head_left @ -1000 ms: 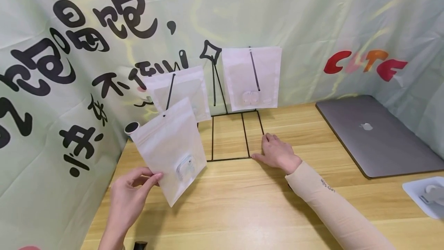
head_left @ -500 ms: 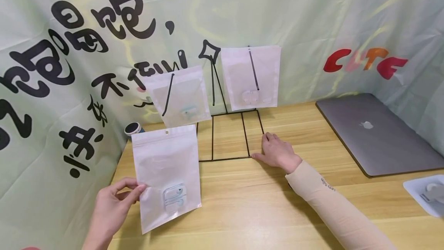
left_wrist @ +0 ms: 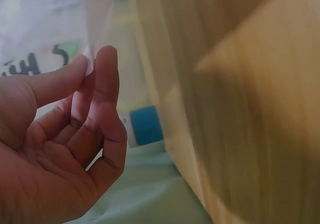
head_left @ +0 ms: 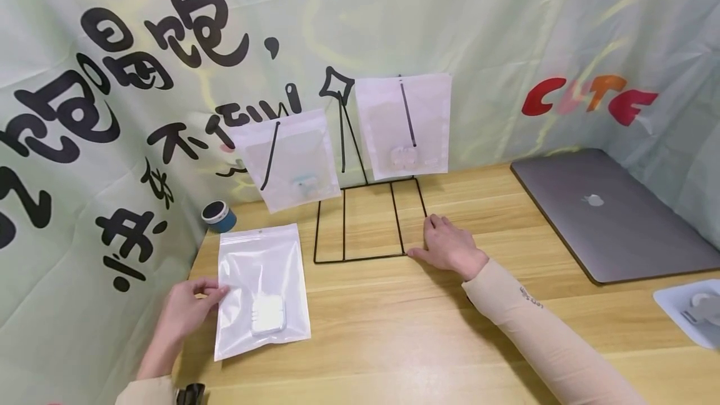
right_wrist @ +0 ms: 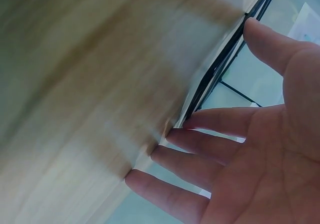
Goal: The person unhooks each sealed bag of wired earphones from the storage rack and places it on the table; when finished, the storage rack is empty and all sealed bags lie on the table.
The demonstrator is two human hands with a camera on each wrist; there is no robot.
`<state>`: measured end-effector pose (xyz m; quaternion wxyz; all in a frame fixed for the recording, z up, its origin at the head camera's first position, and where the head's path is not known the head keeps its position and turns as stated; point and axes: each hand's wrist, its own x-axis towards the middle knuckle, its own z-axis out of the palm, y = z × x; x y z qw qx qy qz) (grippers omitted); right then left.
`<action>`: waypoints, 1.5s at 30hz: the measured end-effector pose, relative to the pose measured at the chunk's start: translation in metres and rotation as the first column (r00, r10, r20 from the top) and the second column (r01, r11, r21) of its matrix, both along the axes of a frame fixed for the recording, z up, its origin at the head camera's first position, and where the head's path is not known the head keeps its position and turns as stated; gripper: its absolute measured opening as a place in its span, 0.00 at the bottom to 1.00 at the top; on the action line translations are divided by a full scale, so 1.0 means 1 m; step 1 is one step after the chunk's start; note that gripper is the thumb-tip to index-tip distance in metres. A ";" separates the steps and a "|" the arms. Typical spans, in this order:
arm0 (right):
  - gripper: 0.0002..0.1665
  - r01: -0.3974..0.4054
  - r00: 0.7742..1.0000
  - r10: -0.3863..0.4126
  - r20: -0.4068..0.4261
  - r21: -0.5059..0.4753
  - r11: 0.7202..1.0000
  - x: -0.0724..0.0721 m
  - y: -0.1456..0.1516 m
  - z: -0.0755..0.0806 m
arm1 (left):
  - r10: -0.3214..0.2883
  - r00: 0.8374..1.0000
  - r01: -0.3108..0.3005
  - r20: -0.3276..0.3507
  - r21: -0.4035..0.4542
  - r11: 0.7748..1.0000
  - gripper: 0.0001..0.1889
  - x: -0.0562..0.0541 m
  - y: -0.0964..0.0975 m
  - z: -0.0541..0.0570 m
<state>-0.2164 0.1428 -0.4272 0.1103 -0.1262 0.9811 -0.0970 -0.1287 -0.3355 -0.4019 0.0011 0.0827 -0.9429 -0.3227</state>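
Observation:
In the head view my left hand (head_left: 188, 308) pinches the left edge of a white zip bag (head_left: 264, 270) between thumb and index finger. The bag lies low over the table's left side, with a pale square earphone case (head_left: 269, 313) showing through its lower half. Up close in the left wrist view, the bag's thin edge (left_wrist: 90, 64) sits between thumb and fingertip. My right hand (head_left: 452, 247) rests at the right end of a black wire rack's base (head_left: 365, 259), fingers extended. In the right wrist view its fingertips touch the table, the thumb right at the wire (right_wrist: 215, 72).
Two more white bags, a left one (head_left: 287, 164) and a right one (head_left: 405, 117), hang on the rack's hooks. A blue jar (head_left: 220, 217) stands behind the held bag. A closed grey laptop (head_left: 619, 217) and a white packet (head_left: 692, 314) lie at right.
The bag in my left hand has come off the front left hook and moved down and toward me, flattening out low over the table. My right hand stays at the rack's base.

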 end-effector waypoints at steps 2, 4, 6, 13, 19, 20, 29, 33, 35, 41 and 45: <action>0.54 0.002 1.000 -0.002 0.000 0.000 1.000 0.000 0.000 0.000 | -0.007 1.000 0.007 0.018 -0.012 1.000 0.14 -0.010 -0.004 -0.004; 0.54 0.003 1.000 -0.003 0.000 0.000 1.000 0.000 0.001 0.000 | -0.014 0.999 0.014 0.034 -0.010 1.000 0.14 -0.019 -0.006 -0.006; 0.54 0.002 1.000 -0.002 -0.002 0.000 1.000 0.000 0.001 -0.001 | -0.015 0.999 0.015 0.048 -0.002 1.000 0.13 -0.029 -0.007 -0.007; 0.53 -0.001 1.000 0.001 0.006 0.000 1.000 -0.001 0.001 0.000 | 0.027 0.994 -0.029 0.103 0.015 0.999 0.14 -0.059 -0.008 -0.015; 0.54 -0.009 1.000 0.009 -0.003 0.005 1.000 -0.001 0.001 -0.001 | 0.097 0.984 -0.110 0.147 0.079 0.991 0.14 -0.080 -0.011 -0.028; 0.54 -0.009 1.000 0.009 -0.003 0.005 1.000 -0.001 0.001 -0.001 | 0.105 0.983 -0.120 0.148 0.095 0.988 0.14 -0.082 -0.010 -0.030; 0.54 -0.008 1.000 0.008 0.005 0.010 1.000 0.000 0.000 -0.001 | 0.153 0.980 -0.164 0.128 0.083 0.983 0.14 -0.093 -0.005 -0.039; 0.54 -0.004 1.000 0.004 0.011 0.010 1.000 0.000 0.000 -0.001 | 0.158 0.980 -0.167 0.124 0.071 0.983 0.14 -0.094 -0.003 -0.039; 0.53 -0.004 1.000 0.004 0.013 0.008 1.000 0.001 0.000 -0.001 | 0.162 0.979 -0.172 0.124 0.073 0.982 0.14 -0.094 -0.003 -0.039; 0.53 -0.004 1.000 0.004 0.010 0.009 1.000 0.000 0.001 0.000 | 0.208 0.969 -0.221 0.135 0.086 0.972 0.15 -0.096 0.002 -0.039; 0.53 -0.003 1.000 0.002 0.007 0.007 1.000 0.001 0.001 0.000 | 0.225 0.963 -0.240 0.149 0.096 0.966 0.16 -0.096 0.003 -0.040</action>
